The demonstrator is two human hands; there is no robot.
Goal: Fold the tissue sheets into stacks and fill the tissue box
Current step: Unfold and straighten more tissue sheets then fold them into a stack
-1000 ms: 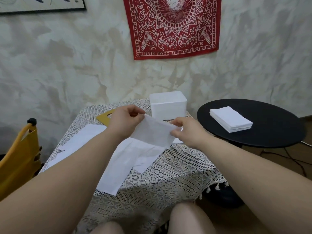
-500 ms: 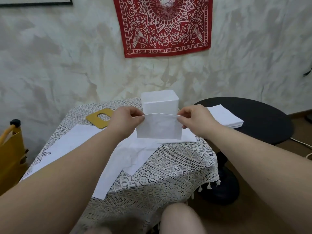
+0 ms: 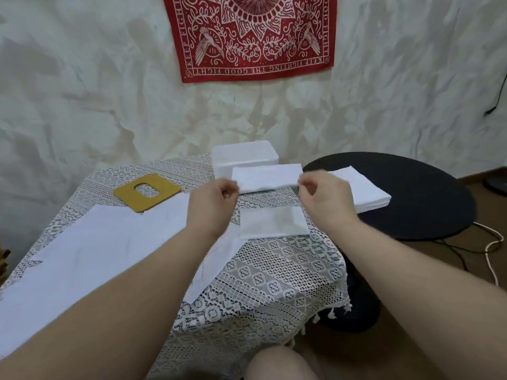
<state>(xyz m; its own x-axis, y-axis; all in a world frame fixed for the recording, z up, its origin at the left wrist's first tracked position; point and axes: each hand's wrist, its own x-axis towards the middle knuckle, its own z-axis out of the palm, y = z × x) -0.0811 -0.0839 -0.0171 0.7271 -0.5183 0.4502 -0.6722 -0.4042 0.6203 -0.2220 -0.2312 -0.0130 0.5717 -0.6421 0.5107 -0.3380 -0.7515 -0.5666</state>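
White folded tissue sheet [image 3: 267,177], pinched at its ends by our left hand [image 3: 212,200] and right hand [image 3: 325,197] before the white tissue box [image 3: 244,154], may sag and unfold if either pinch slackens.

I see a white folded tissue [image 3: 267,178] at mid-frame and a plain white tissue box [image 3: 245,157] just above it. Right of centre, a white tissue stack [image 3: 365,192] sits on a black round surface [image 3: 428,193]. The lace cloth [image 3: 263,272] is white, openwork with repeating diamonds and flowers. Left of centre lies a mustard-yellow lid [image 3: 147,192]. At the top hangs a red bandana [image 3: 251,37] printed with cream birds, vines and lettering.
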